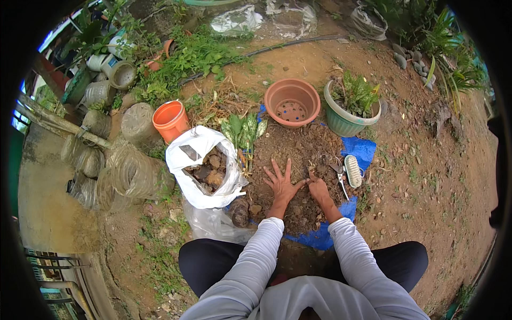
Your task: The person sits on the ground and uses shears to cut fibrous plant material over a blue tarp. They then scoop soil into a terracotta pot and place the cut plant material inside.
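Dark loose soil is heaped on a blue sheet in front of me. My left hand rests on the heap, palm down, its fingers spread. Close beside it, my right hand is at the soil with its fingers curled together; whatever they may grip is hidden. The two thumbs nearly meet. Right of the heap lie pruning shears and a scrub brush with pale bristles. An empty brown plastic pot with drainage holes stands beyond the soil.
A white sack of clods stands left, beside a leafy plant and an orange bucket. At the far right is a green pot with a plant. Plastic-wrapped containers crowd the left; a dark hose crosses the back.
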A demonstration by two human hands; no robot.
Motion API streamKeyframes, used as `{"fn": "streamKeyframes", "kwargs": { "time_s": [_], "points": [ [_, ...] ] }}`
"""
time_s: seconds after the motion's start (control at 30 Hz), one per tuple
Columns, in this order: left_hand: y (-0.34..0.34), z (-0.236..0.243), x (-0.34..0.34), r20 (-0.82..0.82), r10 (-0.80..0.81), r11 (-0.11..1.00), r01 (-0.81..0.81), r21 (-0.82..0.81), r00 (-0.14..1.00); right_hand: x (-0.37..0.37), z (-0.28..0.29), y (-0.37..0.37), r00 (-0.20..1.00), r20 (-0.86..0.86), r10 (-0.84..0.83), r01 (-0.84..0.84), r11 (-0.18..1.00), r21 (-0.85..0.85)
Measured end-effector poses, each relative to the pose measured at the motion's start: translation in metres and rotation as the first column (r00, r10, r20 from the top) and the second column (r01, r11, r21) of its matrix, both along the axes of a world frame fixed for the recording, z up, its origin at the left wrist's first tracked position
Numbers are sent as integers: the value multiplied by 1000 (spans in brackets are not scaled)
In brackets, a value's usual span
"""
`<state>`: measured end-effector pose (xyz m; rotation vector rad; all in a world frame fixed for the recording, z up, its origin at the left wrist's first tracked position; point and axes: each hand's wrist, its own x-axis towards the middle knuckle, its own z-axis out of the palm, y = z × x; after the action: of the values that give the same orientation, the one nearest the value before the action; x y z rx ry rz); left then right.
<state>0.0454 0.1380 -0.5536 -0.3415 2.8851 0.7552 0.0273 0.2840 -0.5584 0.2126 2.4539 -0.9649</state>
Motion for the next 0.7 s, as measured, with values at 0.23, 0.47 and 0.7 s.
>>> {"fn": "streamKeyframes", "kwargs": {
  "time_s": [0.23,0.47,0.7],
  "points": [
    [1,-13,-3,-26,111,984,-106,144,993,39,26,-11,932,341,-121,283,830,-480],
    [2,4,-17,-152,357,796,-215,567,922,47,53,-21,961,219,-169,249,873,-419],
    [-10,46,-48,-110,336,843,-246,479,935,24,73,-13,994,-107,-33,17,989,-146]
  ]
}}
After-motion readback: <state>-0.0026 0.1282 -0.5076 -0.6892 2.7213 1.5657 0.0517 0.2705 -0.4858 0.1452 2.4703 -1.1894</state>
